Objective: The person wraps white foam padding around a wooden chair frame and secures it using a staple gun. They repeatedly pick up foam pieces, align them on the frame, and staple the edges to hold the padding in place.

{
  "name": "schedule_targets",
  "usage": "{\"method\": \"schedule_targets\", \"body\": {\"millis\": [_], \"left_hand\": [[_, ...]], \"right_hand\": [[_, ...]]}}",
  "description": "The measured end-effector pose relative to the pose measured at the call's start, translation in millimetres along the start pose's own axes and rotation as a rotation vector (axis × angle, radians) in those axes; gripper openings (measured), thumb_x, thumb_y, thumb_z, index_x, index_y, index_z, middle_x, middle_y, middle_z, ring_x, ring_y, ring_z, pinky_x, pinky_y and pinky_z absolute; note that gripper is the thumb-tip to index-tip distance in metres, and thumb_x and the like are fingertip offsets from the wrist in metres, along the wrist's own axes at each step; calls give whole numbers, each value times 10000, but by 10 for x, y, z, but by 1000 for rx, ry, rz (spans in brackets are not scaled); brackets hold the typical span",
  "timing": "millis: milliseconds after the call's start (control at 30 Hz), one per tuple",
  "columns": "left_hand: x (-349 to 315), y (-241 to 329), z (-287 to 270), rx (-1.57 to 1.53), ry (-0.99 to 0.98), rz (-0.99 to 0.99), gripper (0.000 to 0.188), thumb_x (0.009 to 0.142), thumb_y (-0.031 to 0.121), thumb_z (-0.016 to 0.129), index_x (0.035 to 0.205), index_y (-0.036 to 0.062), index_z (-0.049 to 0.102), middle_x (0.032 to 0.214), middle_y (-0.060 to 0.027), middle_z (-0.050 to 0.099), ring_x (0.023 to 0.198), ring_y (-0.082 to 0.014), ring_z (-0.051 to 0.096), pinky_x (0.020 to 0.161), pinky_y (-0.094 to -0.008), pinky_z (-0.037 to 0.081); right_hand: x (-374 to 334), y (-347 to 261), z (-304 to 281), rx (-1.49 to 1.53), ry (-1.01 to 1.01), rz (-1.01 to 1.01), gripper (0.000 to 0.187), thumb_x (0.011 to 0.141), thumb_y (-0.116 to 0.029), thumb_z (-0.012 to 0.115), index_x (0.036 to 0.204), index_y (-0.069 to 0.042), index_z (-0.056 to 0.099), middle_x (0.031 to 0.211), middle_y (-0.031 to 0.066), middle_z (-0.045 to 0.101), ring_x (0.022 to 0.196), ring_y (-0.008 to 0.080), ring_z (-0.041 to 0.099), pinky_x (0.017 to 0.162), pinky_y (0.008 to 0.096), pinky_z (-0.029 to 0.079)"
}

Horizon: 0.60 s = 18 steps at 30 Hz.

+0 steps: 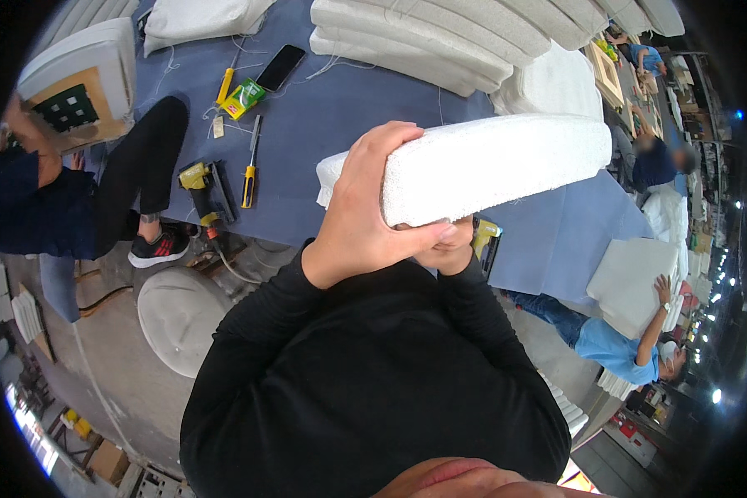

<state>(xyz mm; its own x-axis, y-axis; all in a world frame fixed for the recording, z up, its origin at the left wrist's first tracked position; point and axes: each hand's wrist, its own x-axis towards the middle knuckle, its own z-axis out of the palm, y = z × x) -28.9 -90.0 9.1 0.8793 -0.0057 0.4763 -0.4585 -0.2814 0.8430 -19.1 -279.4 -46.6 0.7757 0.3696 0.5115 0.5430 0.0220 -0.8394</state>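
Gripping the white cushion by its left end, your left hand spreads its fingers over the upper side and sets its thumb along the lower edge. Your right hand is just beside that thumb, below the cushion and partly hidden by it; its fingers look curled, but I cannot tell what they hold or whether they press on the cushion. The cushion is in front of your chest, long side running off to your right, over the near part of the blue table; whether it touches the top cannot be told. Near your right wrist lies a yellow-and-black power tool, partly covered by your hand and sleeve. To your left on the table lie a similar corded tool, a screwdriver with a yellow handle, a green-and-yellow packet and a dark phone. Beyond the cushion, more pale cushions lie stacked at the far side. A co-worker in dark clothes is at your left, and another in a light-blue shirt is at your right, near a pale panel.
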Motion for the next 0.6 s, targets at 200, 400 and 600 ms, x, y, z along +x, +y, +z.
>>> {"method": "schedule_targets", "body": {"millis": [200,400,600], "left_hand": [[-64,137,-6,-42,-45,-87,845,749,229,977,1472,1,604,1387,-212,700,1261,-337,718,1054,-417,559],[-128,107,1,51,-30,24,846,732,232,1008,1460,20,634,1364,-186,739,1239,-331,752,1025,-412,590],[-136,223,46,73,-26,49,894,700,249,1029,1470,50,620,1377,-171,734,1240,-345,749,1034,-421,586]], "right_hand": [[65,-118,-31,-203,-22,-196,350,817,-30,900,1162,-27,836,1248,123,816,1166,323,782,1050,444,576],[-94,-12,-444,-136,-449,7,462,813,-89,917,1254,-27,799,1380,163,760,1341,306,690,1139,456,517],[-1566,2251,-1719,-710,-318,454,525,967,-147,781,1475,-61,677,1486,176,702,1406,360,640,1167,443,492]]}}
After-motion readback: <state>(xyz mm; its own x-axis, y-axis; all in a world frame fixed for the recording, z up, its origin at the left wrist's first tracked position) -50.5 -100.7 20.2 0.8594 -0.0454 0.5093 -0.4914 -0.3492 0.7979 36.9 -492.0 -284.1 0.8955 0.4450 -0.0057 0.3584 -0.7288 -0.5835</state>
